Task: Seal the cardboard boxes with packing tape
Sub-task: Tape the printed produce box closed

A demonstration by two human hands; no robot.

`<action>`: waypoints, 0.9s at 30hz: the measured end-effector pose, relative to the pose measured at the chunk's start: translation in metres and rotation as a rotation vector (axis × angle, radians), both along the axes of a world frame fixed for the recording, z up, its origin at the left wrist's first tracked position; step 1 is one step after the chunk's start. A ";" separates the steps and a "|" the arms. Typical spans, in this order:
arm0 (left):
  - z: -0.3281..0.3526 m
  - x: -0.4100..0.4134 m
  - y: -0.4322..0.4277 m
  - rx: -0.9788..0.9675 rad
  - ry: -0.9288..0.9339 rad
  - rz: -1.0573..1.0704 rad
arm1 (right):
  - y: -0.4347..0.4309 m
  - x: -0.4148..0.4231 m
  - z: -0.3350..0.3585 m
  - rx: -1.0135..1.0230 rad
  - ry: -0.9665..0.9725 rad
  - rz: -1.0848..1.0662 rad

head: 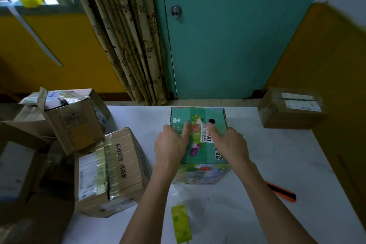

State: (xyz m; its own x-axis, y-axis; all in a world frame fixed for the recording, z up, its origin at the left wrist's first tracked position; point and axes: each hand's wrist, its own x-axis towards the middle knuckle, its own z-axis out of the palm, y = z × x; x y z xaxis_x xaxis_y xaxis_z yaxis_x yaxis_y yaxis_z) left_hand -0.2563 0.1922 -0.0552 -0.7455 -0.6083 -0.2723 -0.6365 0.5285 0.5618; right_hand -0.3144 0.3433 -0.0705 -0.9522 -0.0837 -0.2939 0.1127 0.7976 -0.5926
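Presently, item one: green printed box [200,140], mid-table [277,164], both palms on its top. Left hand [170,147] and right hand [230,143] lie flat, fingers spread, gripping nothing, seemingly smoothing a clear strip along the lid; the glare makes this uncertain. Item two: tape roll [181,224], green-yellow, lying at the near edge, unheld. Item three: taped brown box [111,170] at left, sealed. Item four: open-flapped box [73,117] behind it, apparently still to do. Item five: orange cutter [281,192] right, clear of the work. Item six: labelled parcel [291,108] on the far right corner.
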 end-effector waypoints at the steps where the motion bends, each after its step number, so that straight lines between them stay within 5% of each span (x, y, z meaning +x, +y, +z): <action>1: 0.001 0.001 0.000 -0.020 0.013 -0.012 | 0.000 0.001 0.001 0.001 0.019 -0.002; 9: 0.009 0.005 -0.009 -0.106 0.134 -0.065 | 0.001 -0.003 -0.003 -0.007 0.101 -0.048; 18: -0.012 0.014 -0.015 0.440 0.150 -0.074 | 0.020 0.008 -0.004 -0.788 -0.258 0.075; 27: -0.015 0.014 -0.017 0.168 0.154 -0.129 | 0.017 0.010 -0.010 -0.402 -0.012 0.012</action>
State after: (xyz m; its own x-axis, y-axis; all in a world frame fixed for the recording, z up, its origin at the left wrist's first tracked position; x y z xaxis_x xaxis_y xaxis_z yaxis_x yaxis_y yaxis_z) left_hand -0.2423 0.1748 -0.0698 -0.8546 -0.4613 -0.2387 -0.4698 0.4906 0.7339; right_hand -0.3047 0.3607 -0.0803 -0.9470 -0.2053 -0.2470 0.1141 0.5039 -0.8562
